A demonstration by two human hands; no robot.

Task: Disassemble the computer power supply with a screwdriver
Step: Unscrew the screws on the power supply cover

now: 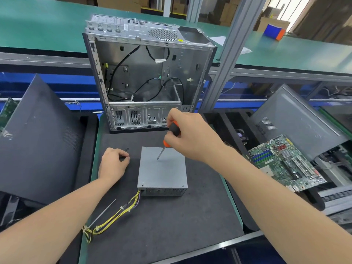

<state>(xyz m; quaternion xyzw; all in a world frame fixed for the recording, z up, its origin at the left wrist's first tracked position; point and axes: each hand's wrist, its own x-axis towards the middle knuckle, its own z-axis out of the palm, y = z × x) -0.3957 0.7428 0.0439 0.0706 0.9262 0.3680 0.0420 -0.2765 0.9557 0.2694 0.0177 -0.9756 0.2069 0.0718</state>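
The grey metal power supply (162,169) lies flat on the black mat (171,216), with its yellow cable bundle (112,218) trailing to the lower left. My right hand (187,135) grips an orange-and-black screwdriver (170,137) above the box, and its tip hangs over the top cover. My left hand (112,163) rests on the mat just left of the box, its fingers curled and pinching a small black screw (127,156). Two more small black screws (127,149) lie on the mat beyond that hand.
An empty silver computer case (148,77) stands upright behind the mat, with loose cables inside. A dark side panel (42,141) leans at the left. At the right are another dark panel (297,121) and a green motherboard (285,164). A green bench (47,25) runs behind.
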